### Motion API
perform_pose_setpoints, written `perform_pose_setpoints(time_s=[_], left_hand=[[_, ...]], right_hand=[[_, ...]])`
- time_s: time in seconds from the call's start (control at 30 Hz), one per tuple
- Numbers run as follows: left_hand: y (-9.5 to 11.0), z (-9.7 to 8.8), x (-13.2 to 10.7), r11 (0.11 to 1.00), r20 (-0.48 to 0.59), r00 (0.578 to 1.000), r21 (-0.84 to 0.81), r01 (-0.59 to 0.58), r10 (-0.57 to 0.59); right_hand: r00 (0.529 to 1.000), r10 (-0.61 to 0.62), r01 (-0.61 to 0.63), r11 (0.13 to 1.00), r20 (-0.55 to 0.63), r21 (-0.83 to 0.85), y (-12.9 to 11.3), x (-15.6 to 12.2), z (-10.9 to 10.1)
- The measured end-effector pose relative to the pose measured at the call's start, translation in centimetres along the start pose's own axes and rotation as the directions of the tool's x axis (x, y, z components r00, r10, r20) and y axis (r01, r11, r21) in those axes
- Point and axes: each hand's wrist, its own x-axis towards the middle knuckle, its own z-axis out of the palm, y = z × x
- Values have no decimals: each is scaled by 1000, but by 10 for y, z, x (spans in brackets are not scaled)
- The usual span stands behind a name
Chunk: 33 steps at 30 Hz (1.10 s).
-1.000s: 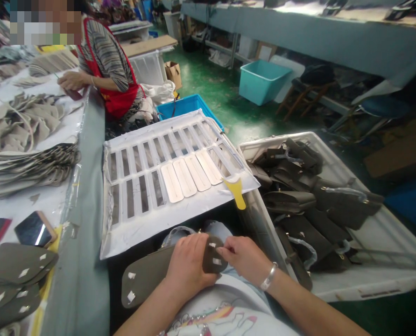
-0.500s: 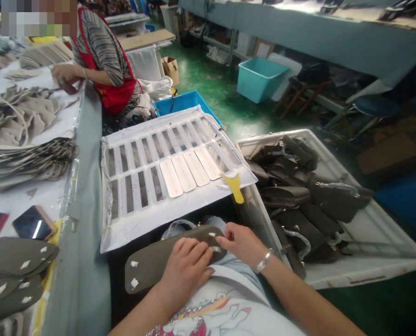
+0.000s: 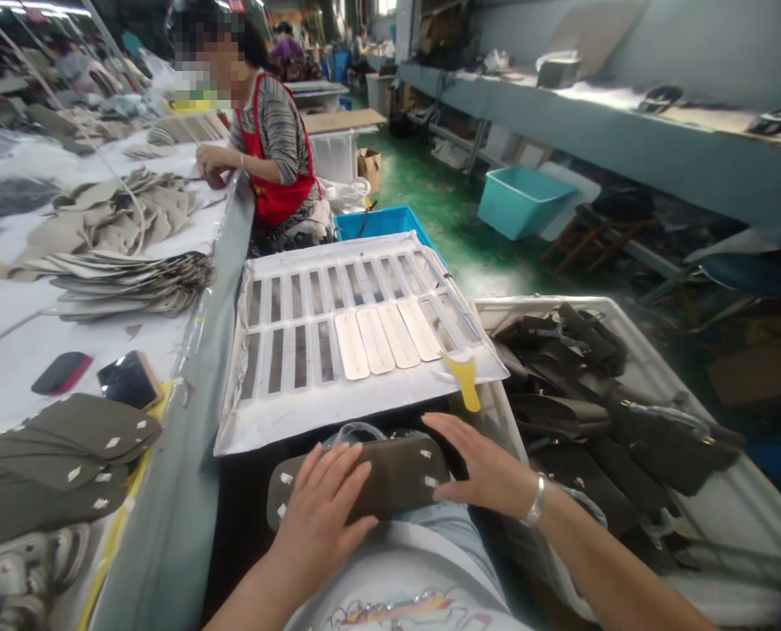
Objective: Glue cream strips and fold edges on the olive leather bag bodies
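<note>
An olive-grey handbag (image 3: 396, 473) lies across my lap, its long panel with rounded ends facing up. Small white tabs sit near both ends of the panel. Behind it shows a handle in clear wrapping (image 3: 357, 431). My left hand (image 3: 328, 499) rests on the panel's left part, fingers spread. At the right end, my right hand (image 3: 488, 469) is held with fingers apart and thumb near a white tab; whether it touches the bag I cannot tell. Ahead is a white slotted board (image 3: 285, 421) with several cream strips (image 3: 390, 337) and a yellow forked tool (image 3: 465, 381) on its edge.
To my right stands a white crate (image 3: 617, 307) of olive bags (image 3: 633, 421). On the left table are olive panels (image 3: 54, 456), a phone (image 3: 129, 379) and stacked pieces (image 3: 133, 280). A person in a red apron (image 3: 278, 184) sits beyond, near a blue bin (image 3: 390, 223).
My right hand has gone from a pinch at a white tab to spread fingers at the bag's end. My left hand's fingers have spread wider. The head view has tilted up and turned left.
</note>
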Motion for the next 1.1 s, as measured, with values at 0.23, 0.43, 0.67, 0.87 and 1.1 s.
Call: perform_pose_setpoints(time_s=[0.23,0.43,0.67,0.87,1.1], left_hand=[[15,25,45,988,159,986,-153,-20,44],[13,30,53,969,144,989,-248,-1,38],[13,26,53,964,156,987,-266,11,32],[28,36,64,979,209,978,-191,65,-24],[38,44,72,978,196,977,-172,119,-84]], right_hand=[[978,-46,70,991,204,-114,-9,24,4],[981,-83,108,984,176,-138,-9,24,7],[995,8,-22,989,99,148,16,13,11],[868,486,-467,869,-105,163,12,-14,20],[860,493,-479,869,-130,123,-8,-17,41]])
